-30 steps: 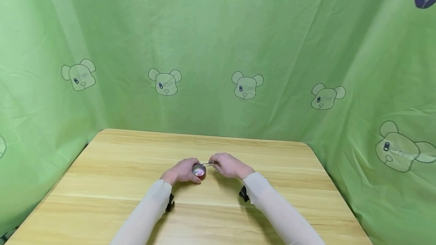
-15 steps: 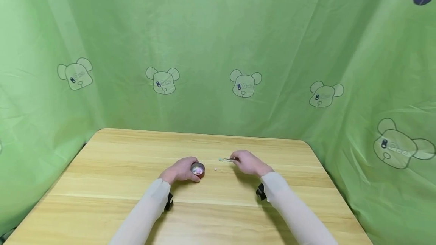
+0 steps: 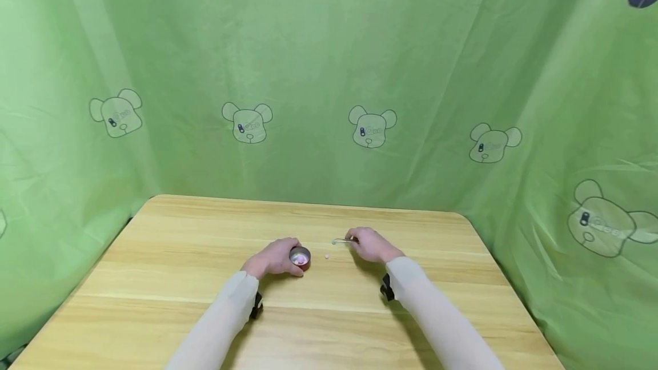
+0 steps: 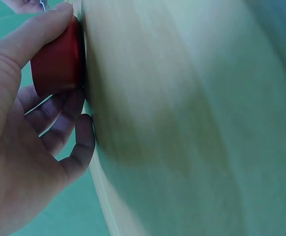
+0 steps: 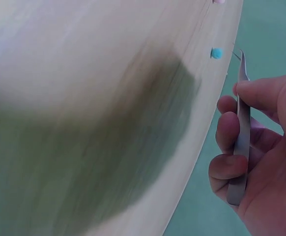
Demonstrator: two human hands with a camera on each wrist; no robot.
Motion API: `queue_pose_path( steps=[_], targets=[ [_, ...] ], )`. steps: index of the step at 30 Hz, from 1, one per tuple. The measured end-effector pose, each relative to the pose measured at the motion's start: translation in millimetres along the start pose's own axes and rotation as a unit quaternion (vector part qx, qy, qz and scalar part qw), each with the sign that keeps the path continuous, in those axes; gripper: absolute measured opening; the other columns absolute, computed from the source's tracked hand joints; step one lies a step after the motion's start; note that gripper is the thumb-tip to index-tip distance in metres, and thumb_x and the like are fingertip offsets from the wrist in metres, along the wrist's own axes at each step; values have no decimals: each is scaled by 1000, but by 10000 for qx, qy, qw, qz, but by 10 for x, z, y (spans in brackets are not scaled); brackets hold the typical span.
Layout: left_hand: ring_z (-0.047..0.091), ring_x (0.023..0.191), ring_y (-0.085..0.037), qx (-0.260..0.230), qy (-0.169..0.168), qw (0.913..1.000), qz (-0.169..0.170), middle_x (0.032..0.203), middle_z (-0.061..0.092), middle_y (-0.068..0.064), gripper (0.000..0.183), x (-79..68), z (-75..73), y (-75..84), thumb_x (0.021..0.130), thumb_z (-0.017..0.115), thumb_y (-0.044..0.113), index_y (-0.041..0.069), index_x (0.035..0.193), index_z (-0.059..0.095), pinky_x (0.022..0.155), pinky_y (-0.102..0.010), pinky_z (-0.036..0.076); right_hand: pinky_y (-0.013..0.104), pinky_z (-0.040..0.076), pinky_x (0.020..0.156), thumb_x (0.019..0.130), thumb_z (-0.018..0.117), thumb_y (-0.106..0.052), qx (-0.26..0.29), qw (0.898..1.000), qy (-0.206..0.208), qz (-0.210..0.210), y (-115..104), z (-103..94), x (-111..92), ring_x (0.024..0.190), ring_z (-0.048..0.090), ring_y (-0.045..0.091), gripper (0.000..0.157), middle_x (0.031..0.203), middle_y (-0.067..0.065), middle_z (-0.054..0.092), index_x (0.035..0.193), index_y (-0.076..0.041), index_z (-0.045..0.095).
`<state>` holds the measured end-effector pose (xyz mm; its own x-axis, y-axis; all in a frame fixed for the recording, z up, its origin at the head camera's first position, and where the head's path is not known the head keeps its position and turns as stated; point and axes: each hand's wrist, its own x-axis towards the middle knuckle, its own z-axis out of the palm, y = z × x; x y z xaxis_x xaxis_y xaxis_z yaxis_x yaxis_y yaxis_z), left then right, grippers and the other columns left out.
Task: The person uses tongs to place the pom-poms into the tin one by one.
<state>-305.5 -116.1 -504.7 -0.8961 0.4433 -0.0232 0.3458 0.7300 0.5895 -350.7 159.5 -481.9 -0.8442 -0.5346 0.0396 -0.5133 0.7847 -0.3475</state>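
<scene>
My left hand point(image 3: 277, 256) grips a small round red tin point(image 4: 59, 61) that stands on the table, thumb on one side and fingers on the other. Pink and whitish bits show inside the tin in the head view. In my right hand point(image 3: 371, 244) is a pair of metal tweezers point(image 5: 242, 118) with a bent tip, pinched between thumb and fingers. A small blue ball point(image 5: 216, 53) lies on the wood by the tweezer tips; in the right wrist view the tips are apart from it. One small pink ball point(image 3: 327, 256) lies between the tin and the right hand.
The light wooden table point(image 3: 216, 221) has rounded far corners. Green fabric point(image 3: 308, 176) with printed bear heads hangs behind it and at both sides. A black device point(image 3: 388, 288) is worn at my right wrist, another point(image 3: 256, 305) at the left.
My right hand has moved right with the tweezers, away from the tin's rim to the blue ball. Both small balls have come into sight. The left hand still holds the tin in place.
</scene>
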Motion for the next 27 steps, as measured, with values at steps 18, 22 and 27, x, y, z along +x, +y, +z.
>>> queue_pose_path(
  steps=[18,22,27],
  targets=[
    [56,91,-17,-19,14,10000,38,97,60,3,50,15,10,-25,68,85,31,11,105,58,83,-37,44,39,47,79,94,57,-9,75,9993,-193,317,46,88,90,81,56,17,11,87,2,62,101,-9,65],
    [56,91,-18,13,33,10000,90,97,60,1,50,13,13,-21,68,85,30,10,106,58,83,-38,45,38,47,78,94,57,-9,75,9991,-227,339,64,102,91,81,56,16,11,86,1,61,101,-10,65],
    [56,90,-18,65,40,9999,121,98,60,1,50,14,19,-26,69,84,28,10,106,57,83,-37,45,38,46,78,94,57,-9,179,9988,-251,374,62,110,83,80,55,16,11,86,1,61,101,-10,65]
  ],
)
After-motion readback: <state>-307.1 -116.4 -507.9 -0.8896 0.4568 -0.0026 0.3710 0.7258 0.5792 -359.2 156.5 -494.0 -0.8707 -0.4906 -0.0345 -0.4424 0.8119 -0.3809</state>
